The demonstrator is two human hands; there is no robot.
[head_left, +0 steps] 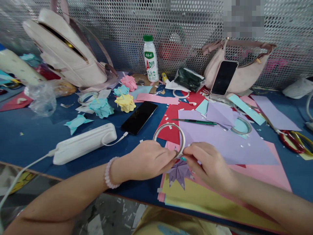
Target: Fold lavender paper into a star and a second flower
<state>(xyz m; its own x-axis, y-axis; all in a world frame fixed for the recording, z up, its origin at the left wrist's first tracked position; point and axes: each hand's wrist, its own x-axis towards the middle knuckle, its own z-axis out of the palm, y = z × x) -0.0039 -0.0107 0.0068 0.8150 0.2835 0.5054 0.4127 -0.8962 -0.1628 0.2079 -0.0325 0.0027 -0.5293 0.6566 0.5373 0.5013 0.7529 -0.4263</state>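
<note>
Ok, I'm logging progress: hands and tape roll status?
Left hand gripping tape roll. Right hand at its lower edge. Hands partly covering purple paper star.

One left hand (148, 160) and one right hand (207, 164); at least four tape rolls (183, 138); two paper stars, one purple (178, 171), one blue (77, 123); four clustered paper balls (126, 102); two phones (139, 118); two pale bags (70, 58); one green-capped bottle (151, 62); one bracelet (107, 173)

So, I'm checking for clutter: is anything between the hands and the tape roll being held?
Nothing visible is: the left hand holds the tape roll, and the right hand is right at its near edge.
</note>
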